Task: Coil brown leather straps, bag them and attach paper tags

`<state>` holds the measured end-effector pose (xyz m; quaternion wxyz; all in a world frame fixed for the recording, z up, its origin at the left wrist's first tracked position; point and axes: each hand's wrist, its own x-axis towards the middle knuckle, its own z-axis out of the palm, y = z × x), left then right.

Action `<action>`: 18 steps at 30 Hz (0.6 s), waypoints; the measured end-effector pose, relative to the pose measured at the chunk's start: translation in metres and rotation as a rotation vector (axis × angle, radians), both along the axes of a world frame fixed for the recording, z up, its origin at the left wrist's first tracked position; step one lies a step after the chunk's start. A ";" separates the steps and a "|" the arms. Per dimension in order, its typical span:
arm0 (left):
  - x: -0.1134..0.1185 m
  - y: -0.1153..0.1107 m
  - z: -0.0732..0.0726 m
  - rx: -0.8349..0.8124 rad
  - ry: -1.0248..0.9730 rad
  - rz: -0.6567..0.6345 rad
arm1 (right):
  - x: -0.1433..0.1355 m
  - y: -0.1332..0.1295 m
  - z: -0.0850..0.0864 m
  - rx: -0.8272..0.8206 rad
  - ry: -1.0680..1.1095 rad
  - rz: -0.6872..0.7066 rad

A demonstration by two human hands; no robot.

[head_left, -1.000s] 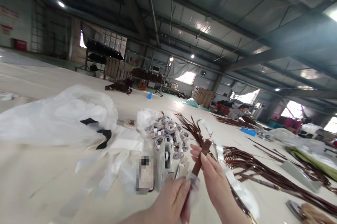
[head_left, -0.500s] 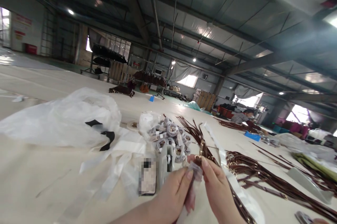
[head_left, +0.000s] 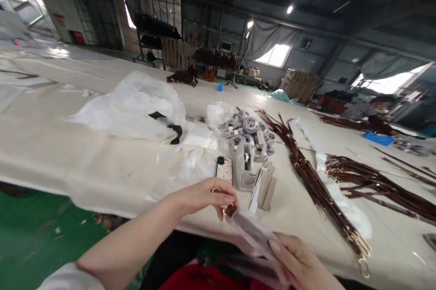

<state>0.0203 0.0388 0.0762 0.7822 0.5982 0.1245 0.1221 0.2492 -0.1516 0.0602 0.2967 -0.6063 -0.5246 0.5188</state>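
My left hand (head_left: 207,197) is closed on the metal-ringed end of a brown strap, near the front edge of the table. Lower right of it, my right hand (head_left: 294,253) grips the same strap through a translucent plastic sleeve (head_left: 252,233). The sleeved length stretches between both hands and runs down toward my lap. Just beyond my left hand lie a phone (head_left: 224,170) and a grey tape dispenser (head_left: 244,167). Behind them is a pile of coiled, wrapped straps (head_left: 252,129).
Brown straps with gold clasps (head_left: 313,185) lie to the right, beside a white strip (head_left: 335,194) and another strap bundle (head_left: 374,181). A large clear plastic bag (head_left: 136,108) rests at left. Scissors (head_left: 258,185) lie by flat brown pieces (head_left: 267,190). Another person is at far right.
The view has tilted down and turned. My hands have moved apart, my left at the strap's ringed end and my right further down its sleeve. The scissors and flat brown pieces now show.
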 end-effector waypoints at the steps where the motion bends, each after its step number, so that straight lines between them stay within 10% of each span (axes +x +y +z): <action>1: -0.005 0.001 -0.008 -0.050 0.064 -0.110 | 0.005 -0.003 -0.002 -0.023 -0.032 0.065; 13: 0.010 -0.027 -0.052 0.131 0.432 -0.721 | 0.012 -0.008 -0.036 -0.034 -0.181 0.113; 18: 0.025 -0.033 -0.050 -0.501 0.035 -0.240 | -0.015 0.012 -0.068 0.134 -0.081 -0.044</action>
